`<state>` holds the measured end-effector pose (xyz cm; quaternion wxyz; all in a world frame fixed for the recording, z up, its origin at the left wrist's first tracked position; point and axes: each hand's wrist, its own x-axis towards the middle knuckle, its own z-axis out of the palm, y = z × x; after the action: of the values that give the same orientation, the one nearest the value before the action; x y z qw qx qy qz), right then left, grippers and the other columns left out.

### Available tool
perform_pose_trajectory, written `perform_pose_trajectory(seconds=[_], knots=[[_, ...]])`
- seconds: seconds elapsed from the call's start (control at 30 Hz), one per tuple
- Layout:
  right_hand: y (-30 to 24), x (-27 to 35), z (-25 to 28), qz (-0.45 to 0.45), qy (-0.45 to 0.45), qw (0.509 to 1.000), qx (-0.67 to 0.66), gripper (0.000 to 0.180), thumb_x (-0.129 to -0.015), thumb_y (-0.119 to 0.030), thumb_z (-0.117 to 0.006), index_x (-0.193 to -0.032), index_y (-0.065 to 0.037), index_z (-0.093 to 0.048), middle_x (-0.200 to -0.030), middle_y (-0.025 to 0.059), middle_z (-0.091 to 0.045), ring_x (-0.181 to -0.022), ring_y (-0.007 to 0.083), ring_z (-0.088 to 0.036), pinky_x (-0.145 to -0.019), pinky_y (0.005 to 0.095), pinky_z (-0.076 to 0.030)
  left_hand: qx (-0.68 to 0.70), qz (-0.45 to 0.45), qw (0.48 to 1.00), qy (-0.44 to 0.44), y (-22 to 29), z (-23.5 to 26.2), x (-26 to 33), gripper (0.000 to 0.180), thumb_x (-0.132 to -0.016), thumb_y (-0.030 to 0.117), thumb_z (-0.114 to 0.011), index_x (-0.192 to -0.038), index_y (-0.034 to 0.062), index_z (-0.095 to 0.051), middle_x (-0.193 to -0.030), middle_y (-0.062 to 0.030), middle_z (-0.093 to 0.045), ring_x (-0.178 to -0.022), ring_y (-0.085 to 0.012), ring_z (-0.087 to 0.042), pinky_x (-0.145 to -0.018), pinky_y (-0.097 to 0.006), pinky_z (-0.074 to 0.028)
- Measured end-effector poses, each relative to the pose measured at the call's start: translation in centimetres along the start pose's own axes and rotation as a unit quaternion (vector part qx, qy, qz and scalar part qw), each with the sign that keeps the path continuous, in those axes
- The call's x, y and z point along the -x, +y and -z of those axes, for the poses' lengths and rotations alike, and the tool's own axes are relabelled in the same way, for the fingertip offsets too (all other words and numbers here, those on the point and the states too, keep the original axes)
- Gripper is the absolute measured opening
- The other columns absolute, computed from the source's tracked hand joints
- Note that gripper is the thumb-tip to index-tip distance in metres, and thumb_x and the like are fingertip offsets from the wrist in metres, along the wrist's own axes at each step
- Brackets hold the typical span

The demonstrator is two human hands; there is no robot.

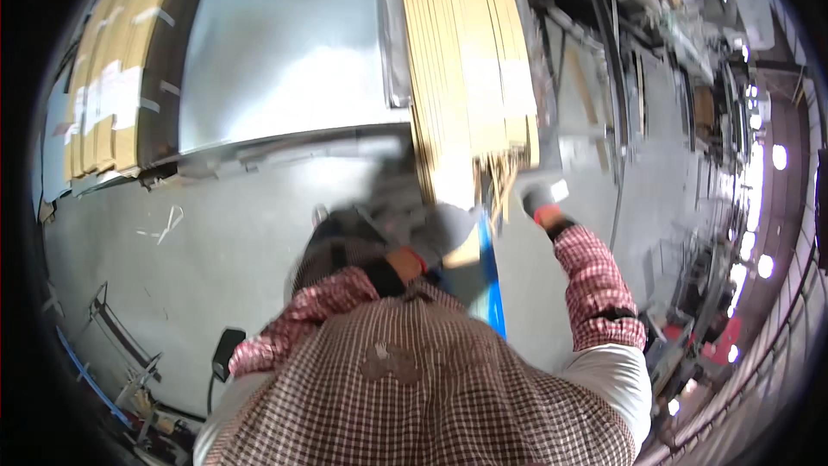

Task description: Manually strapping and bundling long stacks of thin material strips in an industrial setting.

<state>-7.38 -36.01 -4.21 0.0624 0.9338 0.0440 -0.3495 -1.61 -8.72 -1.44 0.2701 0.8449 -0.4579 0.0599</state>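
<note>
Grey workshop floor (233,224) spreads around a long tan stack of thin, flat boards (466,52), perhaps cardboard. Nearest, a brown-and-white checked apron (345,380) covers the wearer, below the stack's near end. The left hand (444,231), in a grey glove with a red cuff, is at that near end, seemingly touching it; blur hides whether its fingers close on a board. A narrow bright-blue strip (494,285) runs just nearer than the stack. The right hand (539,199), in a dark grey glove, is right of the stack's near end and looks apart from it, a small white patch (559,190) beside its fingers; I cannot tell whether it grips anything. Good handling, I judge, calls for even support from both hands, layers kept flush, and the loose tan slivers (503,190) at the stack's near end kept off the wrists. Farther, left of the stack, lies a shiny silver-grey metal sheet (285,34); long dark bars (608,39) stand beyond its right side.
</note>
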Motion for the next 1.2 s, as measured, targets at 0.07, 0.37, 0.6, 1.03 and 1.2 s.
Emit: perform_pose_trajectory(seconds=[0.07,0.37,0.6,1.03,1.2], knots=[[8.3,6.3,-13.9,-0.162,0.316,0.935,0.018,0.038,-0.099,-0.024,-0.038,-0.125,-0.004,-0.058,-0.117,0.0184,-0.066,-0.104,0.0320,-0.065,-0.088,0.0444,-0.054,0.038,-0.079,0.996,0.025,2.6,-1.2,-3.7,0.022,-0.095,0.023,-0.049,-0.088,0.0081,-0.064,-0.067,-0.0146,-0.063,-0.062,-0.0298,-0.063,-0.058,-0.043,-0.050],[-19.8,4.2,12.7,-0.156,0.354,0.866,-0.318,0.073,-0.073,-0.039,-0.077,-0.121,0.005,-0.044,-0.110,0.0258,-0.055,-0.101,0.0430,-0.056,-0.083,0.0486,-0.048,0.086,0.207,0.965,0.137,-16.8,3.1,-4.5,0.039,-0.085,0.028,-0.056,-0.112,-0.0004,-0.050,-0.107,-0.0268,-0.059,-0.097,-0.0457,-0.057,-0.084,-0.052,-0.046],[-20.6,6.6,8.4,-0.204,0.336,0.858,-0.330,0.075,-0.069,-0.035,-0.078,-0.122,0.004,-0.042,-0.107,0.0248,-0.054,-0.100,0.0410,-0.055,-0.081,0.0483,-0.048,0.097,0.256,0.962,-0.004,-20.5,4.9,-7.6,0.028,-0.085,0.021,-0.056,-0.107,0.0041,-0.059,-0.093,-0.0210,-0.066,-0.089,-0.0423,-0.063,-0.076,-0.051,-0.050],[-16.0,5.7,8.4,-0.171,0.288,0.863,-0.378,0.054,-0.088,-0.039,-0.066,-0.115,0.007,-0.052,-0.100,0.0289,-0.061,-0.092,0.0409,-0.061,-0.078,0.0461,-0.047,0.430,0.303,0.849,0.052,-4.3,-2.9,1.7,0.049,-0.090,0.013,-0.054,-0.135,-0.0013,-0.039,-0.121,-0.0243,-0.053,-0.108,-0.0376,-0.052,-0.094,-0.044,-0.042],[-14.8,7.2,2.9,-0.072,0.248,0.852,-0.456,0.049,-0.093,-0.035,-0.059,-0.120,0.006,-0.053,-0.096,0.0281,-0.064,-0.090,0.0414,-0.064,-0.074,0.0469,-0.050,0.417,0.239,0.867,0.129,1.7,0.8,3.0,0.066,-0.093,0.030,-0.055,-0.140,-0.0076,-0.028,-0.131,-0.0313,-0.039,-0.123,-0.0443,-0.040,-0.102,-0.054,-0.033]])
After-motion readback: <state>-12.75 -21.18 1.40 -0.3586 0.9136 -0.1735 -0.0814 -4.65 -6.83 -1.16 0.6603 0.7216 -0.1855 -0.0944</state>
